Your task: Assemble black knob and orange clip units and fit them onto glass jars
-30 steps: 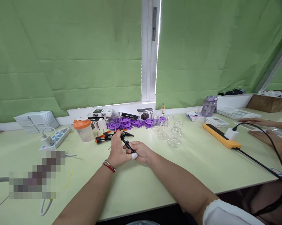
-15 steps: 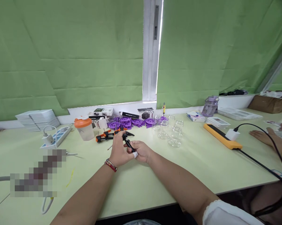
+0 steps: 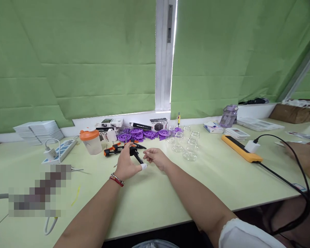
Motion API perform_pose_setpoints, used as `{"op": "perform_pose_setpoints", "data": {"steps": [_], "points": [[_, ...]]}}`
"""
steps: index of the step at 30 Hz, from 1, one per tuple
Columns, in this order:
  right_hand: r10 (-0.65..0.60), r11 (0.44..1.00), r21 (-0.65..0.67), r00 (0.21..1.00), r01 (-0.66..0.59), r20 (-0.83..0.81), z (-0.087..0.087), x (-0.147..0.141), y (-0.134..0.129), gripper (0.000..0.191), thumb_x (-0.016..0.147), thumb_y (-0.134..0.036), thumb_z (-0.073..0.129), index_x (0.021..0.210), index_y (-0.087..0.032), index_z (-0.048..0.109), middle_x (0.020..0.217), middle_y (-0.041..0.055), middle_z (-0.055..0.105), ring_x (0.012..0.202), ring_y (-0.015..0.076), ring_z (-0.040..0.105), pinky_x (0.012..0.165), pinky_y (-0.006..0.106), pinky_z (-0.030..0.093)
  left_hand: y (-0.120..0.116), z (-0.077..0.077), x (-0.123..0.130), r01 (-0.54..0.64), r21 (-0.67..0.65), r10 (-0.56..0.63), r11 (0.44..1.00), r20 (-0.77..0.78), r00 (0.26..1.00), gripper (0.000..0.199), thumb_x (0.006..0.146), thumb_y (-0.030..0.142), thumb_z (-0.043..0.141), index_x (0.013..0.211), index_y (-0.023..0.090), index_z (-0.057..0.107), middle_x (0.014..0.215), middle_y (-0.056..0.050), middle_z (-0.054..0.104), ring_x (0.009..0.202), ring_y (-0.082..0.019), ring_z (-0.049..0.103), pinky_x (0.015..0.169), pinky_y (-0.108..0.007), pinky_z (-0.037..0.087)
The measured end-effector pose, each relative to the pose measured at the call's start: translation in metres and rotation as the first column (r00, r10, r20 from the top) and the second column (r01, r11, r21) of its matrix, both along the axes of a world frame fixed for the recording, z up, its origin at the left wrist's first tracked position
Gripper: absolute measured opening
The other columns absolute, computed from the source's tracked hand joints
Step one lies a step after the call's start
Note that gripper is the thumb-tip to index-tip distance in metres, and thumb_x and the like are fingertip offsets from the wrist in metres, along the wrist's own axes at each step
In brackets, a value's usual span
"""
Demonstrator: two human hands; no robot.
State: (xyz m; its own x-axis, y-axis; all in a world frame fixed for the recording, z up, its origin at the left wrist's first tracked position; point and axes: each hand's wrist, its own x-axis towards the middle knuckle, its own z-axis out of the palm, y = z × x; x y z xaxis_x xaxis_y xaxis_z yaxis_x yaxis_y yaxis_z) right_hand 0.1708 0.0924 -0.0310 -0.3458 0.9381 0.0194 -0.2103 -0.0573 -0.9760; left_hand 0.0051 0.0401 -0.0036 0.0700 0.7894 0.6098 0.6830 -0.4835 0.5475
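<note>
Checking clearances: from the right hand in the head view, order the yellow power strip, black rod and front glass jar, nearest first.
1. Black rod: leftward, in left hand.
2. Front glass jar: right side.
3. Yellow power strip: farther right.

left hand (image 3: 127, 164) holds black part (image 3: 138, 158) | right hand (image 3: 157, 158) near | purple pieces (image 3: 136, 133) behind
</note>
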Motion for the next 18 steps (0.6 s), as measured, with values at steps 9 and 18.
{"op": "perform_pose_setpoints", "data": {"steps": [9, 18], "points": [[-0.276, 0.902, 0.432, 0.748, -0.016, 0.603, -0.026, 0.005, 0.016, 0.027, 0.076, -0.02, 0.061, 0.101, -0.022, 0.07, 0.091, 0.0058, 0.064, 0.077, 0.0163, 0.055, 0.074, 0.03, 0.041, 0.004, 0.009, -0.013, 0.231, -0.377, 0.001, 0.897, 0.523, 0.852, 0.061, 0.058, 0.031, 0.072, 0.11, 0.023, 0.04, 0.091, -0.002, 0.058, 0.075, -0.016, 0.058, 0.062, -0.027, 0.045], [-0.39, 0.819, 0.549, 0.54, -0.168, 0.746, -0.019, -0.016, 0.011, 0.014, 0.076, -0.023, 0.062, 0.078, -0.026, 0.075, 0.09, 0.0041, 0.066, 0.081, 0.0181, 0.057, 0.065, 0.028, 0.034, 0.0, 0.017, -0.02, 0.572, -0.668, 0.119, 0.477, 0.693, 0.711, 0.042, 0.067, 0.052, 0.054, 0.093, 0.02, 0.045, 0.069, -0.004, 0.062, 0.058, -0.022, 0.062, 0.042, -0.025, 0.038]]}}
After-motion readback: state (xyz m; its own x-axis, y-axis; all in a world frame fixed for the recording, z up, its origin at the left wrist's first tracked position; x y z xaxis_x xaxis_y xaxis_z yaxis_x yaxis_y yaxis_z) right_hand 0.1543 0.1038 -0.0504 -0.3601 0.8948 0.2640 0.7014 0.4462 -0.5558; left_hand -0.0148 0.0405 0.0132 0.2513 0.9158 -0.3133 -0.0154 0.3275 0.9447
